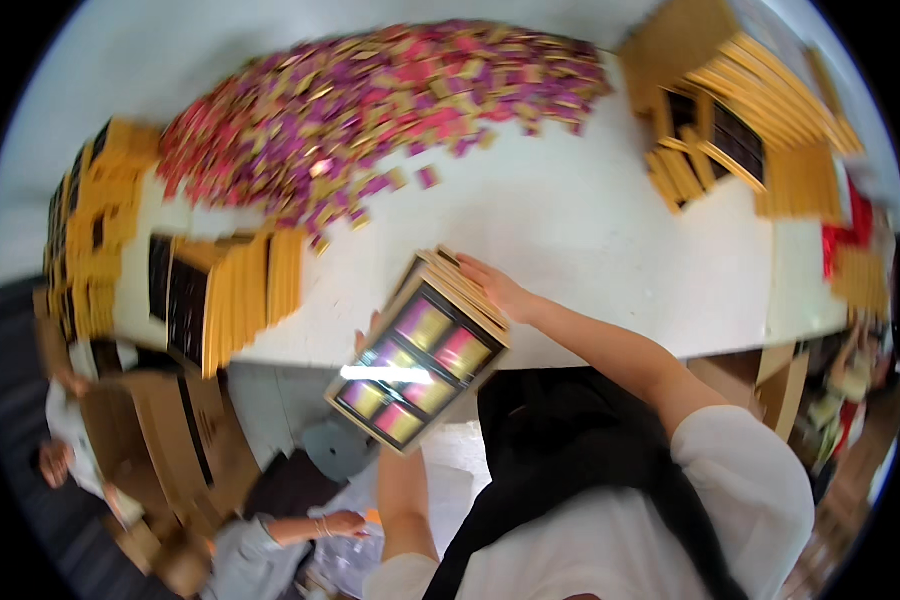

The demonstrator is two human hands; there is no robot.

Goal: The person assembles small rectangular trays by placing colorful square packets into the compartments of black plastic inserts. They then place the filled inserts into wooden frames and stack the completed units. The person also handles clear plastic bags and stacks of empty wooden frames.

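Note:
Between my two hands is a stack of flat gold-edged boxes [413, 365], tilted over the near edge of the table. The top box faces up; its glossy front shows several sections filled with pink, purple and gold packets, and a strip of light glares across it. My right hand [492, 287] grips the far right side of the stack. Most of my left hand [368, 328] is hidden beneath the stack, with only fingertips showing at its left side. Beyond the stack, a large heap of small pink, purple and gold packets [390, 95] spreads over the white table [570, 220].
A row of gold boxes [235, 290] stands at the left table edge, more boxes [100, 220] behind. Stacked boxes [760, 110] fill the far right. Below left are an open carton [160, 430], a round grey stool seat [335, 449] and another person's hand [344, 524].

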